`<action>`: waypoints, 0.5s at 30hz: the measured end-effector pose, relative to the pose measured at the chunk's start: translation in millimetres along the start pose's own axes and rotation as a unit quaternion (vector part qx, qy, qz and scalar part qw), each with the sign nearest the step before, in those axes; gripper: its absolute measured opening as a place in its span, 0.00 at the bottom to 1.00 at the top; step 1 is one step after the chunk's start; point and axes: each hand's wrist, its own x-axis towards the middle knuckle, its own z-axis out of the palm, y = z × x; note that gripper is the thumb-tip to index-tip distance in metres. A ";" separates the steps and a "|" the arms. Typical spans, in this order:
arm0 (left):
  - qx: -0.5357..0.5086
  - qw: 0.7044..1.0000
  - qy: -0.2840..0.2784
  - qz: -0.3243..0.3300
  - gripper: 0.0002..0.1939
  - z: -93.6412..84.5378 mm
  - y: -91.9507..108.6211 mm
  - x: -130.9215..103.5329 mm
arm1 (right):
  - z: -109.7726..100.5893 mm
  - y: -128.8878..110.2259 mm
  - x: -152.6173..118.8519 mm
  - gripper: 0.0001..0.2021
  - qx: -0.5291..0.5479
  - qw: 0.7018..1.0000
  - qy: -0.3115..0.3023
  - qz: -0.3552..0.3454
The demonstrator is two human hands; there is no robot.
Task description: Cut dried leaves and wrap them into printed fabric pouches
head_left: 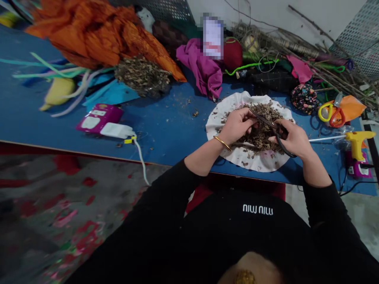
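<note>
A round white cloth [213,118] lies flat near the table's front edge, with a heap of brown dried leaf bits [268,108] spread over its middle. Above the heap, my right hand [296,139] grips dark-handled scissors [263,119], whose blades point left toward my other hand. My left hand [236,125], with a gold bangle at the wrist, is closed in a pinch at the blade tips. Whatever sits between those fingertips is too small to make out. Some loose bits are scattered toward the cloth's rim.
On the blue table [177,130], a purple-and-white power strip [99,120] and a bag of dried leaves [142,77] lie left. Orange fabric [97,35], purple cloth [201,67] and twigs [334,75] line the back. Right are orange-and-yellow scissors [337,117] and a yellow glue gun [357,144].
</note>
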 end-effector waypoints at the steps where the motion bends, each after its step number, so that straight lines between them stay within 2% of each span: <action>1: -0.009 1.000 0.001 -0.014 0.06 0.4 2.0 -0.5 | 0.3 0.2 0.1 0.35 0.002 1.000 -0.007 -0.003; 5: -0.056 0.997 0.015 -0.058 0.06 0.6 9.1 -2.6 | 2.1 1.3 0.5 0.33 0.009 0.999 -0.026 -0.018; 9: -0.084 0.992 0.031 -0.083 0.08 0.3 10.8 -2.0 | 6.2 -0.2 0.5 0.34 0.016 1.000 -0.015 -0.018; 15: -0.096 0.990 0.047 -0.089 0.08 0.2 7.1 1.4 | 11.2 -3.0 0.1 0.34 0.007 0.999 -0.036 -0.012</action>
